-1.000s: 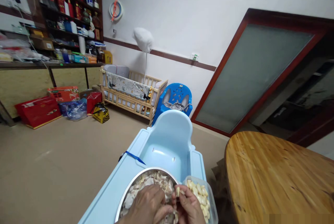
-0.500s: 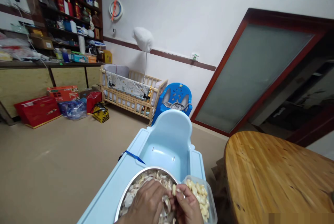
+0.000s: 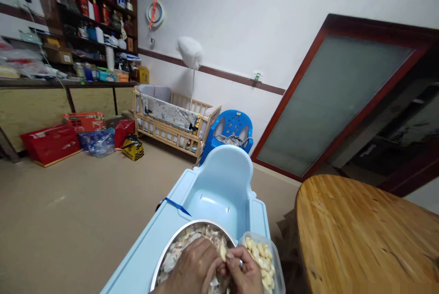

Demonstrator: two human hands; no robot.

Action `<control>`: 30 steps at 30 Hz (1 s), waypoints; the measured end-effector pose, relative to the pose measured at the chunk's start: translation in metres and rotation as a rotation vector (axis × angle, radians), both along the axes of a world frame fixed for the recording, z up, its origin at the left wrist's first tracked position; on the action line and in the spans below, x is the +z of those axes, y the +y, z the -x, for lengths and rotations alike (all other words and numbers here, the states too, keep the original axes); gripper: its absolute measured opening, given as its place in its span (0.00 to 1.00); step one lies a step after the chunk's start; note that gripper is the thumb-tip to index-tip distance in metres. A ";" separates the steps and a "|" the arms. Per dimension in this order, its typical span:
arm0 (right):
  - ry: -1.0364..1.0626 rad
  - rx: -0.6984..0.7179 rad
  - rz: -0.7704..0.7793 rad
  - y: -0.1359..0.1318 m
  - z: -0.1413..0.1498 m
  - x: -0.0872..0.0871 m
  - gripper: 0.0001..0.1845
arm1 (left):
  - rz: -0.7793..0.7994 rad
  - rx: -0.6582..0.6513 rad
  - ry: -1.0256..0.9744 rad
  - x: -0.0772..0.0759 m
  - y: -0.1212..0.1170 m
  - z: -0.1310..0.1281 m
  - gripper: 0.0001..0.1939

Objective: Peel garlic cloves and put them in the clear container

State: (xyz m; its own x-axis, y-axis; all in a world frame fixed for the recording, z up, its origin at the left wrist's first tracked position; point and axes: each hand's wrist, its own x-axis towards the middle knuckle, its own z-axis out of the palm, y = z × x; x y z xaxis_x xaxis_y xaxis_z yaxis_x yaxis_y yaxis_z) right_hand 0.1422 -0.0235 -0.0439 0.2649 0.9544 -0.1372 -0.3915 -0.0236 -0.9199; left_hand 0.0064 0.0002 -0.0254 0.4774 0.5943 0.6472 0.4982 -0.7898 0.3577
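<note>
We had a firm, slippery ivory garlic clove point(image 3: 223, 253), best held by its sides, pinched in the closed fingers point(image 3: 230, 253) of our right hand point(image 3: 244, 276) above a round steel bowl point(image 3: 192, 226) of papery skins point(image 3: 206, 234), our left hand's point(image 3: 192, 269) grip hidden.

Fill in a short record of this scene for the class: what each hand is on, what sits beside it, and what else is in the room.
Left hand: in the steel bowl, on garlic skins
Right hand: fingers on a garlic clove, above the bowl
Beside: clear plastic box of peeled cloves, right of the bowl
Under: pale blue plastic seat
Rest: wooden table, wooden crib, blue chair, shelves
</note>
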 end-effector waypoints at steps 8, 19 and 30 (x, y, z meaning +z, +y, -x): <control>0.168 0.013 0.000 -0.001 -0.011 0.015 0.15 | 0.083 0.093 0.013 0.004 0.002 0.009 0.13; -0.570 -0.401 0.023 -0.026 -0.088 0.029 0.15 | 0.225 -0.052 -0.004 0.012 -0.003 0.036 0.08; -1.131 -0.291 0.004 -0.026 -0.082 0.032 0.14 | 0.190 -0.078 -0.131 0.018 -0.011 0.054 0.12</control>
State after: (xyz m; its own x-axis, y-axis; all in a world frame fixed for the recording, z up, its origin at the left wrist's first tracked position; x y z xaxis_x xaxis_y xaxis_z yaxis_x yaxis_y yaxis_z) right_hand 0.2245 -0.0497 -0.0118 0.4467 0.8375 0.3147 0.6604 -0.0713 -0.7475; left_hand -0.0477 -0.0111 -0.0078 0.4457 0.6760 0.5868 0.3780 -0.7363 0.5612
